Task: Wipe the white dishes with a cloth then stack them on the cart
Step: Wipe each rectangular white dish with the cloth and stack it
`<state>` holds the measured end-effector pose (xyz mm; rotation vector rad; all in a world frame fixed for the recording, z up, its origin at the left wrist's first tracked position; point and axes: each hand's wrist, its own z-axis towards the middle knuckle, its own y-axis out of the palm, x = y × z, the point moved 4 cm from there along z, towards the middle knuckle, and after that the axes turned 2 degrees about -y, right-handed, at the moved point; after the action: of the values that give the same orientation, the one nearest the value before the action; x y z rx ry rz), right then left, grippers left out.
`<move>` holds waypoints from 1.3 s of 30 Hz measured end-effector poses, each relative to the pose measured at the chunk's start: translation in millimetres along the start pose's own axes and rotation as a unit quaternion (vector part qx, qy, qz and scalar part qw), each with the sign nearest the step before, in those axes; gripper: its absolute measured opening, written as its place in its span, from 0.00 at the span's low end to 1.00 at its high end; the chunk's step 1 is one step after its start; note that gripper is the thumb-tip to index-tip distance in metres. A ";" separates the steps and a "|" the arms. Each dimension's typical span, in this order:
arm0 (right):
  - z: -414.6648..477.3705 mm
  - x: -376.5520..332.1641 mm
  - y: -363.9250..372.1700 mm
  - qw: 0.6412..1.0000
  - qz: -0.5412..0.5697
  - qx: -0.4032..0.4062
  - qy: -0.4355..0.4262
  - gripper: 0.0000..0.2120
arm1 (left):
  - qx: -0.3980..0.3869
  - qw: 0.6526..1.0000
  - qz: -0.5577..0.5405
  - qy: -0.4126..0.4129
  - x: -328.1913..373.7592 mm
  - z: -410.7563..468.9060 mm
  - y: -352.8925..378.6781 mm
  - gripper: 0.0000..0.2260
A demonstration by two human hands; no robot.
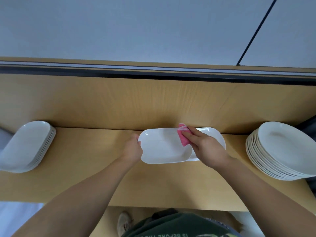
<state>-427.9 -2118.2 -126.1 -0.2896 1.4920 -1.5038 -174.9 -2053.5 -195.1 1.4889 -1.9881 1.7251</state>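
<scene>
A white oblong dish (pixel 162 147) sits in the middle of the wooden surface (pixel 95 178), partly over a second white dish (pixel 217 139) beneath it to the right. My left hand (pixel 132 148) grips the top dish by its left rim. My right hand (pixel 205 147) presses a pink cloth (pixel 183 136) onto the dish's right end, fingers laid over the cloth.
A stack of white oblong dishes (pixel 27 146) stands at the far left. A taller stack of round white plates (pixel 280 151) stands at the far right. A wooden back panel (pixel 136 103) rises behind the surface. My shoe shows below the front edge.
</scene>
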 end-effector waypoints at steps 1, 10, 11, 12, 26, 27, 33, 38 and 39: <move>5.2 -6.8 5.6 1.000 0.000 0.000 0.000 0.21 | 0.003 1.000 0.004 -0.010 -11.8 -0.7 -7.6 0.02; 39.3 -71.4 67.4 1.000 0.009 -0.026 0.005 0.24 | -0.007 0.997 0.020 -0.074 -106.4 0.6 -59.1 0.02; 41.9 -76.8 74.1 0.999 0.005 -0.032 0.006 0.24 | -0.011 0.997 0.021 -0.077 -114.0 2.5 -61.8 0.02; 43.8 -80.9 80.3 0.999 0.000 -0.040 0.009 0.24 | -0.014 0.997 0.024 -0.077 -120.2 4.2 -64.3 0.02; 60.3 -102.5 112.4 0.996 -0.042 -0.079 0.014 0.26 | -0.064 0.985 0.163 0.003 -138.2 21.9 -71.4 0.09; 63.8 -99.4 115.8 0.995 -0.055 -0.088 0.010 0.26 | -0.069 0.980 0.187 0.018 -136.7 21.8 -72.9 0.11; 74.3 -82.4 158.4 0.973 -0.142 -0.178 0.030 0.26 | -0.178 0.943 0.255 0.117 -136.7 7.5 -76.4 0.42; 63.7 -92.1 207.6 0.914 -0.214 -0.324 0.119 0.33 | -0.181 0.923 0.311 0.134 -142.8 7.0 -80.7 0.50; 60.9 -95.0 212.4 0.908 -0.222 -0.329 0.134 0.32 | -0.180 0.923 0.311 0.135 -143.4 8.3 -80.7 0.51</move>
<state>-239.7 -2042.1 -255.1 -0.9021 2.2527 -1.3601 -40.3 -1966.6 -233.7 0.4920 -2.5927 1.4969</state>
